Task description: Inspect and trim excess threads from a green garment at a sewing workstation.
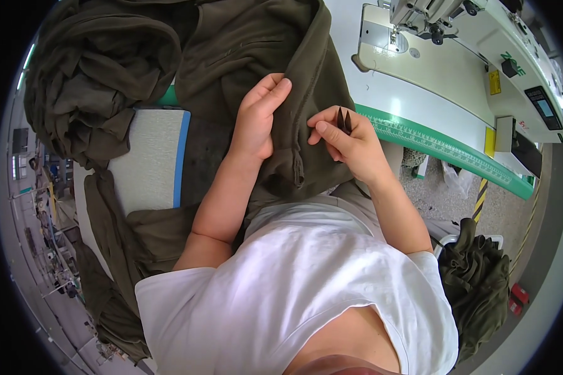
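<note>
A dark olive garment (244, 53) spreads over the table edge and hangs down in front of me. My left hand (256, 119) grips it beside a long seam (294, 106), thumb on top and fingers partly hidden by the cloth. To the right of that seam is my right hand (350, 140), its fingers curled and its thumb near the index finger. Small dark thread snips (344, 120) sit in this hand with two pointed blades sticking up; their handle is hidden in the palm. The right fingertips are close to the cloth; whether they touch it I cannot tell.
A sewing machine (444, 69) stands on the white table at the right. Along the table's front runs a green edge with a ruler (444, 140). More olive cloth is heaped at the left (100, 81) and in a bin (475, 281) at lower right. A grey blue-edged board (150, 159) lies left.
</note>
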The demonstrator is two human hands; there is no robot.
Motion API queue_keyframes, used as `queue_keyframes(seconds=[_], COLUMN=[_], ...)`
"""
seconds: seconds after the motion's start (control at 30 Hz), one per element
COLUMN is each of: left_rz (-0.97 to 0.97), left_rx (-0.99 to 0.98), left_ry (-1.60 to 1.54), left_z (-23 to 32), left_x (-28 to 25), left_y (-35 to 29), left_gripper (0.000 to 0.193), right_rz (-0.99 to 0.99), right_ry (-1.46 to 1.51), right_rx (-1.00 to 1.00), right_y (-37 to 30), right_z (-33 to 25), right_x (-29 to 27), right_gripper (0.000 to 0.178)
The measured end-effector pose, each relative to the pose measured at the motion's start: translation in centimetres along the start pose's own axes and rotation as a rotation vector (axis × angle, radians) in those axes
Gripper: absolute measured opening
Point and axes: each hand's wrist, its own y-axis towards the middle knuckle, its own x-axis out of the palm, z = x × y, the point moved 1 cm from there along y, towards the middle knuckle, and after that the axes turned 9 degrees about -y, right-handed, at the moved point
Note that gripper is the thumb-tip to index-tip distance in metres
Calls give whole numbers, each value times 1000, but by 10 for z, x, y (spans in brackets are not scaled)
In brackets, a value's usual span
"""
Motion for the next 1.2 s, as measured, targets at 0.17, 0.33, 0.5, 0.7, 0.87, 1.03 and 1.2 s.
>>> queue_keyframes(seconds=[0.17,0.33,0.5,0.7,0.87,1.03,1.2], left_rz=[-62,-105,-77,-41,-2,28,47], left_rx=[-1,-16,-49,57,-54,-51,41], left_ry=[-9,132,177,232,58,12,-65], left_z=[-16,-33,-45,-52,-55,-52,-43], left_x=[12,16,14,18,10,9,24], left_y=[3,3,9,16,18,23,33], left_gripper=[16,18,18,18,17,15,10], right_rz=[112,133,282,283,271,0,158], right_ry=[78,31,-169,-391,-297,371,-411], right_rx=[-53,-45,-181,-417,-501,-251,-237], right_y=[-5,-6,-9,-19,-19,-27,-31], right_z=[2,9,21,12,22,29,19], right_x=[-7,-14,-15,-17,-20,-45,-25], right_gripper=[11,9,4,6,8,12,19])
